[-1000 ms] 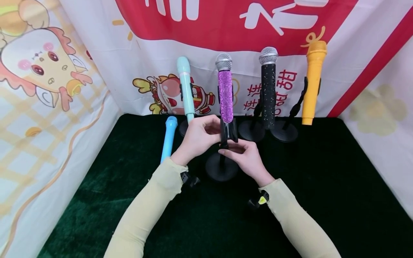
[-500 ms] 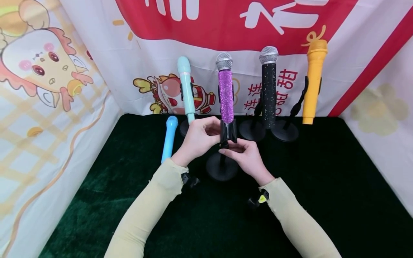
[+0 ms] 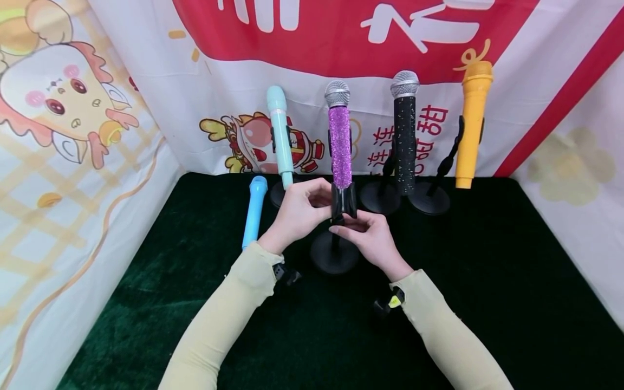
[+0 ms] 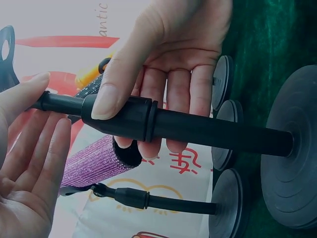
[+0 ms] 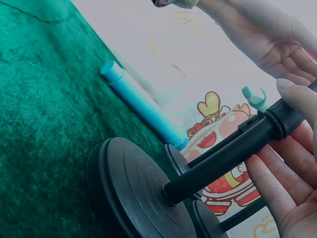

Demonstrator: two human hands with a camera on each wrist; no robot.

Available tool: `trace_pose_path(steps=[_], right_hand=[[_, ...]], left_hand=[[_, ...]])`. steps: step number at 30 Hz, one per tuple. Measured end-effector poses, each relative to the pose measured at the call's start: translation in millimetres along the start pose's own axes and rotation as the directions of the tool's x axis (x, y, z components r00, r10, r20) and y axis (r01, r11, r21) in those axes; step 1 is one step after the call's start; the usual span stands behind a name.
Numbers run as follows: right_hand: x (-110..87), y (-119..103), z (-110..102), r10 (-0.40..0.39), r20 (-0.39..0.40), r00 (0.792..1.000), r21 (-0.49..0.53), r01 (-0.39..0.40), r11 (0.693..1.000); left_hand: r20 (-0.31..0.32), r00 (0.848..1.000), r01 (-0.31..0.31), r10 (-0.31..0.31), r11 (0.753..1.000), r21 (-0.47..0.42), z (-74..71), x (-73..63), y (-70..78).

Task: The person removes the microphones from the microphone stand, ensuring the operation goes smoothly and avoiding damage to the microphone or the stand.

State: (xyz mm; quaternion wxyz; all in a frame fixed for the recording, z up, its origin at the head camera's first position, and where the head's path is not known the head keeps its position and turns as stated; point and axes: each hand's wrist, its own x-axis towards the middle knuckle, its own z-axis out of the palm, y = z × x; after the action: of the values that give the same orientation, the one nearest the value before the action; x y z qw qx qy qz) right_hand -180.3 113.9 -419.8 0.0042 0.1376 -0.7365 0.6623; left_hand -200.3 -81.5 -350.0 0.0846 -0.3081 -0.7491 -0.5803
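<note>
A black microphone stand (image 3: 335, 254) with a round base rises in front of me, a black clip (image 3: 344, 201) at its top. My left hand (image 3: 303, 210) pinches its thin upper pole just under the clip, seen close in the left wrist view. Lower down, my right hand (image 3: 372, 238) grips the thick collar (image 4: 124, 115), thumb on one side and fingers behind. Past the clip, a glittery purple microphone (image 3: 340, 146) with a silver mesh head sits on a separate stand, its lower end overlapped by the clip in the head view.
Behind are a mint microphone (image 3: 280, 130), a speckled black one (image 3: 404, 135) and a yellow one (image 3: 473, 124), each on a stand. A light blue microphone (image 5: 143, 109) lies on the green cloth (image 3: 146, 303) at left. Printed cloth walls (image 3: 234, 81) enclose the back and sides.
The clip atop the front stand has turned slightly and shows more of its face. Both hands keep their places on the pole.
</note>
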Motion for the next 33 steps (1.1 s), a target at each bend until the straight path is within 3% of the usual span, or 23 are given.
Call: trace_pose_path(steps=[9, 19, 33], right_hand=[[-0.4, 1.7, 1.7, -0.037, 0.001, 0.999, 0.014, 0.037, 0.999], [-0.1, 2.4, 1.5, -0.022, 0.012, 1.000, 0.021, 0.022, 1.000], [3.1, 6.4, -4.2, -0.011, 0.130, 0.991, 0.016, 0.009, 1.000]], left_hand=[[0.003, 1.000, 0.010, -0.010, 1.000, -0.005, -0.1, -2.5, -2.8], [0.008, 1.000, 0.012, -0.012, 1.000, -0.024, -0.3, -4.3, -4.5], [0.017, 1.000, -0.001, 0.002, 1.000, -0.012, 1.4, -3.4, -9.6]])
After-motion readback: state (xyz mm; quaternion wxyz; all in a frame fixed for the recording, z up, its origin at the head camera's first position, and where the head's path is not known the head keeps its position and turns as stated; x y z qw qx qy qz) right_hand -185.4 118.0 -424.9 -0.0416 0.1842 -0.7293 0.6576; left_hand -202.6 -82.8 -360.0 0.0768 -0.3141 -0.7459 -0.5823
